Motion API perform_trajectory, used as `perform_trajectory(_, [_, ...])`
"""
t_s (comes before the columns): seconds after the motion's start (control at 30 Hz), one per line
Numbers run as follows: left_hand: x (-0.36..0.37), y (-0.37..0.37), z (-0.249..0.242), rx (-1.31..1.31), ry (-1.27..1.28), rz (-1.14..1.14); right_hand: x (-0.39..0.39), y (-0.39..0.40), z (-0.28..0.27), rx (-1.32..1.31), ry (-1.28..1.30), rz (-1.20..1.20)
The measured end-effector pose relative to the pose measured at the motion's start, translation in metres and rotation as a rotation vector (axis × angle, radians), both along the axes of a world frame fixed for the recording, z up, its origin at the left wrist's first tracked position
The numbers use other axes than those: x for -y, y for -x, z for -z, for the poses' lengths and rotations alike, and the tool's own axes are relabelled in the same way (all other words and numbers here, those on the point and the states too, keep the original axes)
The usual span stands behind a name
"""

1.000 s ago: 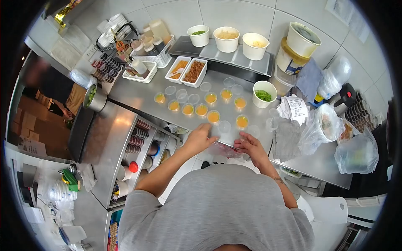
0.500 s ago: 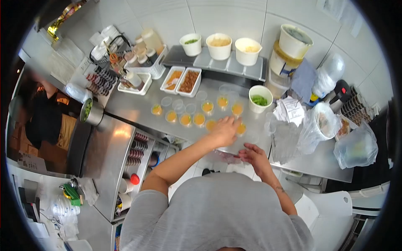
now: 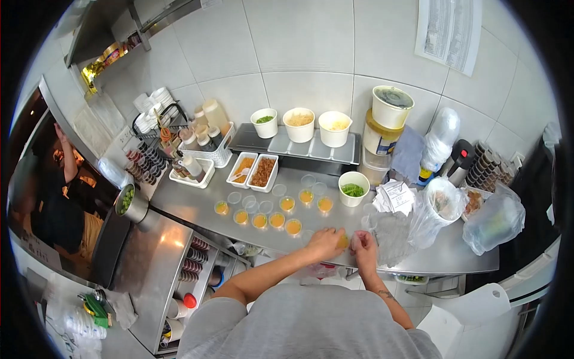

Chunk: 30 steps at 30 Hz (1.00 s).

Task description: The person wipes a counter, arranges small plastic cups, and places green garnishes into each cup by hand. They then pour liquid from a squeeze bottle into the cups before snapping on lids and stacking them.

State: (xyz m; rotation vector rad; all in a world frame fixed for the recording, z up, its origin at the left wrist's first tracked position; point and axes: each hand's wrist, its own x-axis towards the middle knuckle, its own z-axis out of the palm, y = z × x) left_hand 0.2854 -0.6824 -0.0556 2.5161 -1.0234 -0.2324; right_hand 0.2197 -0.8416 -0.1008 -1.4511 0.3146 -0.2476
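Note:
Near the front edge of the steel counter (image 3: pixel 263 234), my left hand (image 3: pixel 324 243) is closed round a small clear cup of orange sauce (image 3: pixel 342 240). Just right of it, my right hand (image 3: pixel 365 250) has its fingers pinched together on something small and clear, too indistinct to name. Several more sauce cups (image 3: pixel 277 220) stand in loose rows to the left, with flat clear lids (image 3: pixel 266 207) lying among them. A white bowl of green leaves (image 3: pixel 354 189) is behind my hands.
White trays of orange food (image 3: pixel 243 169) and brown food (image 3: pixel 263 172) stand behind the cups. Three white tubs (image 3: pixel 299 124) line a raised shelf. Papers (image 3: pixel 394 197) and plastic bags (image 3: pixel 494 219) lie to the right. A person (image 3: pixel 66 203) is at the far left.
The view has tilted upward. My left hand has drawn back from the rows with a sauce cup. My right hand's spread fingers have closed, and both hands are now close together.

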Motion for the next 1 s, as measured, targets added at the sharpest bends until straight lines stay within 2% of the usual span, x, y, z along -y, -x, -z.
perform_trajectory(0.1, [0.004,0.006,0.003,-0.113,0.067,-0.058,-0.008,-0.003,-0.001,0.061,0.403,0.014])
perform_trajectory(0.2, [0.005,0.010,0.008,-0.237,0.169,-0.120,-0.011,0.001,-0.009,0.174,0.644,0.056])
perform_trajectory(0.3, [0.002,0.011,0.006,-0.430,0.292,-0.112,-0.008,0.001,-0.012,0.196,0.682,0.073])
perform_trajectory(0.4, [0.002,0.011,-0.006,-0.773,0.268,-0.236,-0.003,0.002,-0.010,0.258,0.756,0.019])
perform_trajectory(0.5, [0.007,-0.003,0.025,-1.023,0.397,-0.412,0.000,0.002,-0.007,0.274,0.750,-0.019])
perform_trajectory(0.6, [0.012,-0.004,0.019,-0.986,0.337,-0.425,0.002,0.000,-0.005,0.264,0.761,-0.035])
perform_trajectory(0.8, [0.022,-0.018,0.010,-0.954,0.138,-0.396,0.009,-0.003,-0.005,0.218,1.013,-0.099])
perform_trajectory(1.0, [0.027,0.001,0.026,-0.697,0.278,-0.423,0.000,-0.003,-0.001,0.143,1.183,-0.096])
